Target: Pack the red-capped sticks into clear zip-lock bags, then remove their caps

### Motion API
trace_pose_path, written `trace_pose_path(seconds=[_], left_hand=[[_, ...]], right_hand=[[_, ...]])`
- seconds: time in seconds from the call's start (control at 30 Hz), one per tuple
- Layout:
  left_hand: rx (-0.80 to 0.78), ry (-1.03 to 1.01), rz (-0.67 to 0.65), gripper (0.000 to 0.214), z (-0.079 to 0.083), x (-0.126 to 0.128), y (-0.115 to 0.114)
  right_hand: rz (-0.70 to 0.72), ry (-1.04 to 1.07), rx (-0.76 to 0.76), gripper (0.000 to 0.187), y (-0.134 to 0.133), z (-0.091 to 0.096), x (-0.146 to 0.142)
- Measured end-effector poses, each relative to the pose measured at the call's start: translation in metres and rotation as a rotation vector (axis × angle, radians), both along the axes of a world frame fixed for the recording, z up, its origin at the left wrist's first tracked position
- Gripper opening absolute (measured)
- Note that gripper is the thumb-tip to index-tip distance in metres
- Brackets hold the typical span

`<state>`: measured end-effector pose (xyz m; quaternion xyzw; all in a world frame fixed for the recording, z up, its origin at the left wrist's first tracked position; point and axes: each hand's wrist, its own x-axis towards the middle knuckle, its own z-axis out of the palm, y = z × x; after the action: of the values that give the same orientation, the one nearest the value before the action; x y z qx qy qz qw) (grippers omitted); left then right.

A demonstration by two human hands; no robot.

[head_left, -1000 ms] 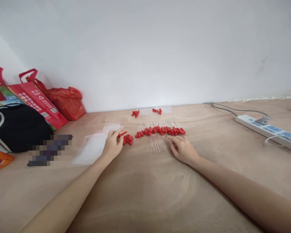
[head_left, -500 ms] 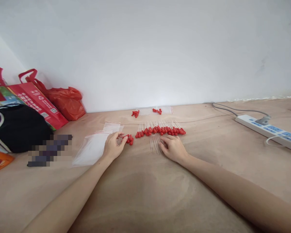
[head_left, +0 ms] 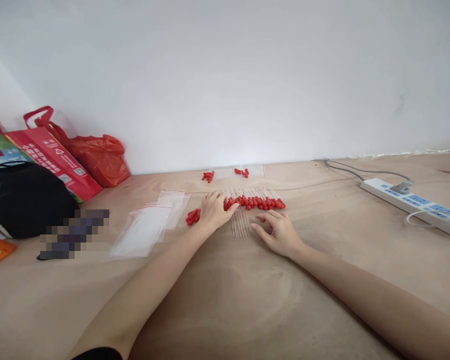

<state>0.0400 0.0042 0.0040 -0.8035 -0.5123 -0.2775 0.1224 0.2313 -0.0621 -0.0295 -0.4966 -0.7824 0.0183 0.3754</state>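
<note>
two hands are apart from each other over the table (head_left: 270,305). the left hand (head_left: 214,210) lies across the left end of one row of red-bulbed droppers (head_left: 268,203), its thumb reaching over the red bulbs; i cannot tell whether its fingers grip anything. the right hand (head_left: 279,232) is near the row, thumb and fingers parted, with nothing visible between them. the row runs from under the left hand to just beyond the right hand's fingertips, glass ends pointing to the wall (head_left: 247,85); well over ten droppers show, too crowded to count exactly.

between the hands is one group of bare glass tubes (head_left: 240,225), several, too fine to number. one small pile of loose red bulbs (head_left: 193,216) sits just left of the left hand, at least three showing. near the wall are two more clusters of red pieces, a left cluster (head_left: 208,176) and a right cluster (head_left: 242,173). at least two clear zip bags (head_left: 140,232) overlap to the left. one power strip (head_left: 412,202) lies at far right, one grey plug (head_left: 403,187) in it.
</note>
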Motion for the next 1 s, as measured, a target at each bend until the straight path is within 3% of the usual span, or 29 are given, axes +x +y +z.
trace_pose_path(seconds=[0.17, 0.33, 0.47, 0.57, 0.73, 1.0], left_hand=[[0.004, -0.011, 0.061, 0.024, -0.003, 0.009, 0.007], [0.090, -0.133, 0.045, 0.020, 0.002, -0.002, 0.000], [0.126, -0.229, -0.044, 0.019, 0.007, -0.027, -0.021], [0.089, -0.251, -0.157, 0.016, 0.005, -0.041, -0.040], [0.055, -0.198, -0.349, 0.012, -0.007, -0.038, -0.059], [0.112, -0.123, -0.466, 0.011, -0.014, -0.030, -0.061]], right_hand=[[-0.010, 0.018, 0.024, 0.020, -0.003, -0.001, 0.007], [-0.004, 0.005, 0.047, 0.019, -0.002, -0.002, 0.007], [0.069, 0.016, 0.069, 0.020, 0.000, -0.005, 0.008], [0.074, 0.016, 0.173, 0.033, 0.001, -0.005, 0.009], [0.055, -0.152, 0.292, 0.053, -0.002, 0.003, 0.008], [0.173, -0.303, 0.297, 0.029, -0.004, 0.007, 0.006]])
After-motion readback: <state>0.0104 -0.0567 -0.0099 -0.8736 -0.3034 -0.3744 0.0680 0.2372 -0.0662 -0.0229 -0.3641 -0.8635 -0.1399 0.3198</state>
